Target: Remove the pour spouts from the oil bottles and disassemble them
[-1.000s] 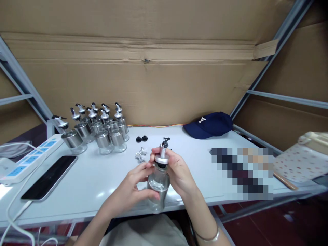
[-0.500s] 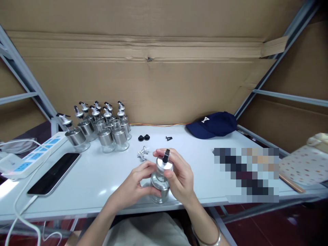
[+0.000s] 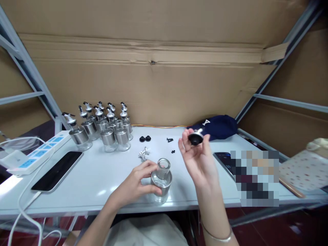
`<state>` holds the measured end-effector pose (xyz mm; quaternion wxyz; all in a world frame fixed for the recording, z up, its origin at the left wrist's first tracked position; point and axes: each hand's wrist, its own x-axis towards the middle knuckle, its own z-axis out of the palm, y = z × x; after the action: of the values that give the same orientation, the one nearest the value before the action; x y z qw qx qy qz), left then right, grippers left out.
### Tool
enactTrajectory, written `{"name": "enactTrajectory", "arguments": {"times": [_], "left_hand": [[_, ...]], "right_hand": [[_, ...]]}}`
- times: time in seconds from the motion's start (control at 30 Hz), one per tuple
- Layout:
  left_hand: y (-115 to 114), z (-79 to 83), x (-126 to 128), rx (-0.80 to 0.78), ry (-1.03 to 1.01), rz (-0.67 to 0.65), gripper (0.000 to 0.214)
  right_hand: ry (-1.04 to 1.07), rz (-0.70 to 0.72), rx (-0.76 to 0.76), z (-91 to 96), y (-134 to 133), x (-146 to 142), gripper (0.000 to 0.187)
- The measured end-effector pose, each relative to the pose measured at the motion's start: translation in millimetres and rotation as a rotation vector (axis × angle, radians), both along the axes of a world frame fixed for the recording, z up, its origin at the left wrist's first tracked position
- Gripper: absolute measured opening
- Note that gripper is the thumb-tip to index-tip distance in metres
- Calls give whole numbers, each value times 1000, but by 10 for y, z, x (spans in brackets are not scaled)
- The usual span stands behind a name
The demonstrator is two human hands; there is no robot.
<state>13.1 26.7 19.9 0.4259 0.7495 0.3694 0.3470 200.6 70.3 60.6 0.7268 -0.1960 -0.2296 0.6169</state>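
Note:
My left hand (image 3: pixel 143 179) grips a glass bottle (image 3: pixel 164 181) with a metal band round its body; the bottle stands upright near the table's front edge, its mouth uncovered. Raised to the right of it, my right hand (image 3: pixel 198 157) is closed on a pourer spout (image 3: pixel 196 137), whose black stopper underside faces me. Behind the bottle lie small silver spout parts (image 3: pixel 144 153). Farther back are two black rubber stoppers (image 3: pixel 145 138), with small black lever pieces (image 3: pixel 169 140) and tiny black bits (image 3: pixel 173 151) to their right.
Several similar bottles (image 3: pixel 107 138), most with spouts fitted, are grouped at the back left. A white power strip (image 3: pixel 38 153) and a phone (image 3: pixel 57 171) lie at left. A navy cap (image 3: pixel 220 126), a partly blurred phone (image 3: pixel 222 158) and a dotted pouch (image 3: pixel 302 167) are at right.
My right hand has lifted the pourer spout off the bottle, up and to the right, and tipped its underside toward me. The left hand still holds the bottle in place.

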Motion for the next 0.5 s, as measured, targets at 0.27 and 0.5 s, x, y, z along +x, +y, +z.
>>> {"name": "enactTrajectory", "arguments": {"times": [0.27,0.5], "left_hand": [[-52,177,-412,99,137,226,37],[41,265,-1149,188,163,963,59]], "right_hand": [[165,194,-420,-370,-14,-69,26],[188,193,-372,-386,-2,-49,14]]}}
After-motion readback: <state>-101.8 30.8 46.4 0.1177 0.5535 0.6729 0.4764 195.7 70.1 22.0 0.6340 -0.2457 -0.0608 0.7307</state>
